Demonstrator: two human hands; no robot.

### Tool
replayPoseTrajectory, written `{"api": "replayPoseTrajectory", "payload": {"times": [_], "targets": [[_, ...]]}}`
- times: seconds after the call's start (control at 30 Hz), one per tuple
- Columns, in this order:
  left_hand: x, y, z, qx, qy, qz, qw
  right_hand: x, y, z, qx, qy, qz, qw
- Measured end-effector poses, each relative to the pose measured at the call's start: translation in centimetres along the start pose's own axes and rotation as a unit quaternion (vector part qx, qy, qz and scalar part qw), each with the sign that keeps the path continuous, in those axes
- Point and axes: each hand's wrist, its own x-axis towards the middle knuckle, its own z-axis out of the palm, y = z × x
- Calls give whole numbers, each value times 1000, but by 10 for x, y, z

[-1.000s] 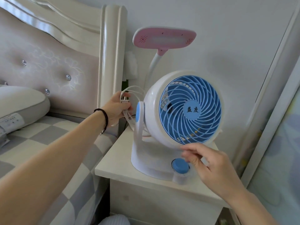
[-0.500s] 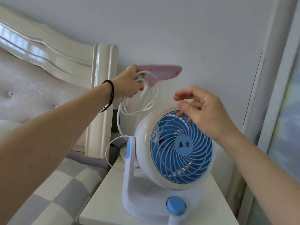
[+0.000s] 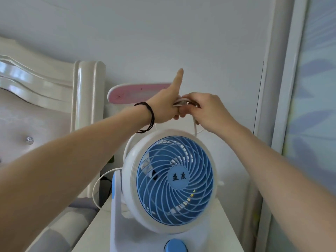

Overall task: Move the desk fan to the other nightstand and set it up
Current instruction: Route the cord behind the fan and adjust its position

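Observation:
A white desk fan (image 3: 169, 182) with a blue grille and a blue knob (image 3: 175, 246) stands on a white nightstand (image 3: 91, 239). Its white cord (image 3: 195, 125) runs up from behind the fan into both hands, and another loop hangs at the fan's left. Above the fan, my left hand (image 3: 164, 104) holds the coiled cord with its fingers curled and the thumb pointing up. My right hand (image 3: 203, 110) meets it from the right and pinches the same coil.
A pink lamp head (image 3: 134, 93) hangs just behind the hands. The cream headboard post (image 3: 87, 110) stands left of the nightstand, with a checked bed cover (image 3: 54, 231) below. A wall is behind, and a glass door frame (image 3: 283, 106) lies at the right.
My left hand carried the coiled cord rightward over the fan. My right hand rose from the fan's front and took hold of the coil. The camera tilted up.

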Motion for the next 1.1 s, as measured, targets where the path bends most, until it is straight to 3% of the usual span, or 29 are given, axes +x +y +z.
{"api": "replayPoseTrajectory", "payload": {"times": [0.17, 0.27, 0.43, 0.5, 0.73, 0.97, 1.1], "targets": [[-5, 7, 19, 83, 78, -4, 993, -10, 30, -1, 94, 2, 104, 990], [-20, 20, 37, 143, 147, 11, 979, -14, 50, 0, 225, 47, 198, 953], [-37, 8, 61, 318, 10, -4, 948, -23, 77, -7, 379, 160, 328, 850], [-38, 0, 59, 333, 8, 17, 943, -30, 87, -10, 406, 188, 348, 824], [-54, -28, 35, 208, 35, 108, 972, -58, 114, -13, 459, 220, 378, 774], [-61, -35, 17, -33, 12, -21, 999, -74, 116, -1, 474, 208, 390, 761], [-60, -26, 16, -71, 38, -51, 995, -78, 111, 2, 476, 194, 385, 766]]}}
